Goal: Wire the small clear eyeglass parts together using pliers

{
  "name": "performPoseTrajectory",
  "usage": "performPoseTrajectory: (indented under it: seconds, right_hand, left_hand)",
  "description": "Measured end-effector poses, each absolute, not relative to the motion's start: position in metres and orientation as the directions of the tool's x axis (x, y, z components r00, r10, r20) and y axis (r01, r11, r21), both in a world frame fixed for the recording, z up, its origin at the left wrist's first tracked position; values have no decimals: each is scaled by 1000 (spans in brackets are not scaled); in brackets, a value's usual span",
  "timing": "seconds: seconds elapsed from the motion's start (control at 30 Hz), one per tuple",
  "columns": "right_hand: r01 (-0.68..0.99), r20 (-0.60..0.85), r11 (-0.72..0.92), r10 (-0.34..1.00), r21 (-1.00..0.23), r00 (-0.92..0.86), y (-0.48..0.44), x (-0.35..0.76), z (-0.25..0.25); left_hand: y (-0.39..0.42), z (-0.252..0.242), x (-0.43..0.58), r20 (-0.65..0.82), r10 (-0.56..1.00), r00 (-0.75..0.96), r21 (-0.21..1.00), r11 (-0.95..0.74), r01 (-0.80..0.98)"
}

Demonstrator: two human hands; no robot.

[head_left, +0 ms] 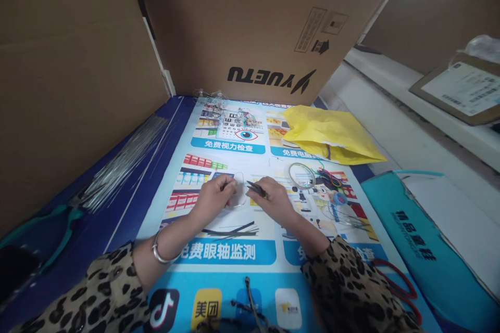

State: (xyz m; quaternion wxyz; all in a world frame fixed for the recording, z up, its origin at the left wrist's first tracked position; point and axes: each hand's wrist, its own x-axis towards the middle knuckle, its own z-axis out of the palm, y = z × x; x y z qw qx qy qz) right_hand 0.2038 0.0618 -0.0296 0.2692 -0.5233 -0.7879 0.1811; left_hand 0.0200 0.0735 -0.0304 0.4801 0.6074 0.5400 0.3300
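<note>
My left hand (pixel 216 196) is closed, its fingertips pinching a thin wire (pixel 240 175) that bends in a loose loop above the printed mat. Close by on the right, my right hand (pixel 276 202) is wrapped around small pliers (pixel 257 189). Their dark jaws point left toward the wire; whether they touch it I cannot tell. The handles are hidden in my palm. Beneath my hands lie several dark thin strips (pixel 234 230) on the printed mat (pixel 269 226).
Cardboard walls (pixel 250 26) rise behind and left. Silver wires (pixel 125 161) and a teal-handled tool (pixel 58 234) lie left. To the right are a clear ring (pixel 302 175), coloured wires (pixel 329 178), a yellow bag (pixel 332 132), a teal box (pixel 410 234) and red handles (pixel 402 286).
</note>
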Motion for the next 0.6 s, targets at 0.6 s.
performPoseTrajectory:
  seconds: [0.6]
  right_hand:
    - [937, -24, 299, 951, -183, -309, 68, 213, -15]
  left_hand:
    - [71, -24, 21, -9, 954, 300, 888, -131, 442]
